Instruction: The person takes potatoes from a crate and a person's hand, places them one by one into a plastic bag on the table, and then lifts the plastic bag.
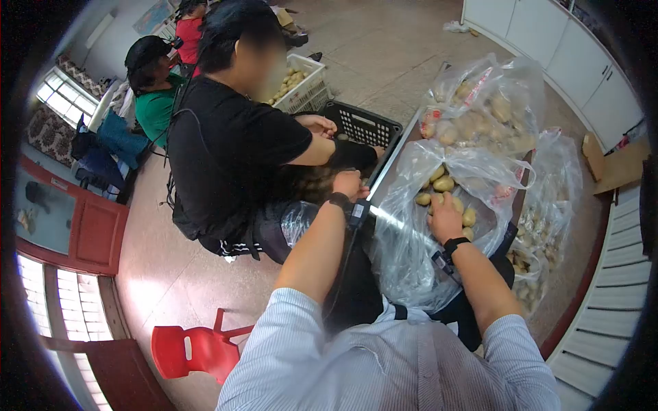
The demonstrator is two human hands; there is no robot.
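Note:
My right hand (447, 216) reaches into an open clear plastic bag (404, 257), its fingers bent over yellowish potatoes (443, 183). Whether it grips one of them is hard to make out. To the left, my left hand (348, 185) is at the metal edge of the table, beside the black crate, with its fingers curled; anything in them is hidden. Both wrists carry dark bands with small devices. Behind the open bag lies another clear bag (504, 109) holding more potatoes.
A person in black (226, 151) sits close on my left, hands near a black crate (370, 123). Beyond are a white crate (312, 85) of potatoes and other people. A filled bag (548, 212) lies right; a red chair (199, 351) stands lower left.

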